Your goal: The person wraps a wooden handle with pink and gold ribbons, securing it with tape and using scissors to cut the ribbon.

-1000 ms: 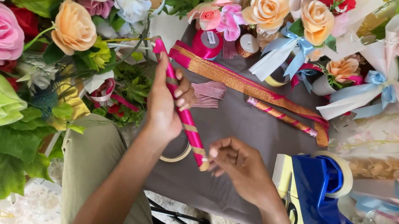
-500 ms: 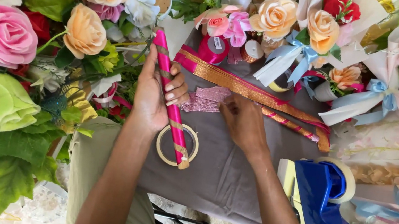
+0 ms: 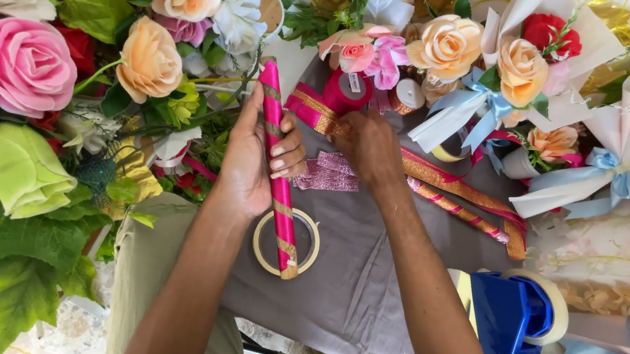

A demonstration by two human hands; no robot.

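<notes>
Grey cloth [image 3: 365, 291] covers the work surface seen from the head camera, ringed on the left and top by artificial flowers [image 3: 19, 61] in pink, peach, red and white with large green leaves, and on the right by wrapped bouquets tied with pale blue ribbon bows [image 3: 488, 111]. Left hand [image 3: 255, 164] is closed around a pink stick wound with gold stripes [image 3: 277, 167], fingers curled over its middle; the stick runs from the flowers at the top down to the cloth, its lower end lying over a ring of clear tape [image 3: 287, 241]. Right hand [image 3: 372, 148] reaches up the cloth with its back to the camera, fingers resting on a pink and gold ribbon [image 3: 462, 185] that stretches across the cloth; whether it pinches the ribbon cannot be told. A strip of glittery pink ribbon [image 3: 336, 174] lies between the two hands. A blue tape dispenser [image 3: 515, 328] stands at lower right, well apart from both hands
</notes>
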